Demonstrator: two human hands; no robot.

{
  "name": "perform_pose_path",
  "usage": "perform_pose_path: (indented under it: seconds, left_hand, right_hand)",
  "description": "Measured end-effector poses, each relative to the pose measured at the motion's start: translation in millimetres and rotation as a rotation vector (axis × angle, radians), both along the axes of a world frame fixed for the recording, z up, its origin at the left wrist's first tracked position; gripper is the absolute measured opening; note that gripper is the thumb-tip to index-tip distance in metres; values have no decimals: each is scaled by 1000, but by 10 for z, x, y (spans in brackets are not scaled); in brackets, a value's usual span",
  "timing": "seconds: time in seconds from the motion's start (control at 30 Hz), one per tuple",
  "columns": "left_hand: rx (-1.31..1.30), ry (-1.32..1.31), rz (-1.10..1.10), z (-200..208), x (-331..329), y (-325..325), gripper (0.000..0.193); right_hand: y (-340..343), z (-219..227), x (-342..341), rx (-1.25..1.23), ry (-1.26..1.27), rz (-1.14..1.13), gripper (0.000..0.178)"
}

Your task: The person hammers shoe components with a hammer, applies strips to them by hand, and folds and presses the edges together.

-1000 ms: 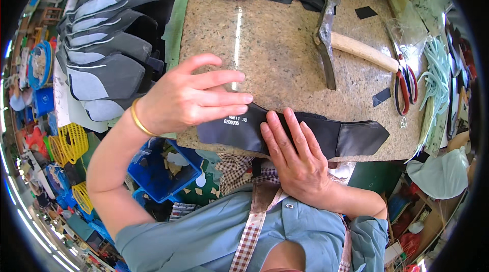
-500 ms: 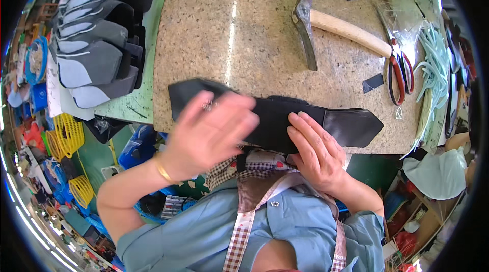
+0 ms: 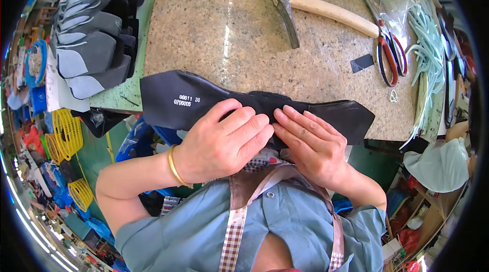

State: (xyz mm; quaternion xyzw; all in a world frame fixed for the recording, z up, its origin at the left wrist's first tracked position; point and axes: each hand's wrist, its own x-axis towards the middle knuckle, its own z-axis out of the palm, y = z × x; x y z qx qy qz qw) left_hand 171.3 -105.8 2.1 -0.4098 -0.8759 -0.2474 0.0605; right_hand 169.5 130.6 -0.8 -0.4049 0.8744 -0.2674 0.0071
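Left hand (image 3: 224, 141), curled, grip unclear, has moved beside the flat right hand (image 3: 317, 144) on the black, white-stamped strip (image 3: 264, 105); leftward, blue bin (image 3: 133, 138), contents hidden.

We saw a speckled tabletop (image 3: 198, 33), hammer (image 3: 323, 10) upper centre, scissors (image 3: 382, 24) upper right, long black piece (image 3: 262, 103) mid-frame.

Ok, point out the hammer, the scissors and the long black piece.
Hammer (image 3: 331, 11), head view: wooden handle.
Scissors (image 3: 384, 31), head view: where handles meet blades.
Long black piece (image 3: 205, 94), head view: left half.
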Motion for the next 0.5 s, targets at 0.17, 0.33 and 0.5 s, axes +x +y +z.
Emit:
perform_pose_path:
  seconds: [0.17,0.33,0.5]
  left_hand:
    - [104,-241,62,136,-29,-17,38]
    - [79,-204,78,117,-42,35,29]
    - [90,-182,80,150,-17,56,29]
  right_hand:
    - [13,-53,40,-67,-54,-14,46]
    - [21,-75,57,-50,-20,-3,50]
    - [9,-68,68,13,3,25,47]
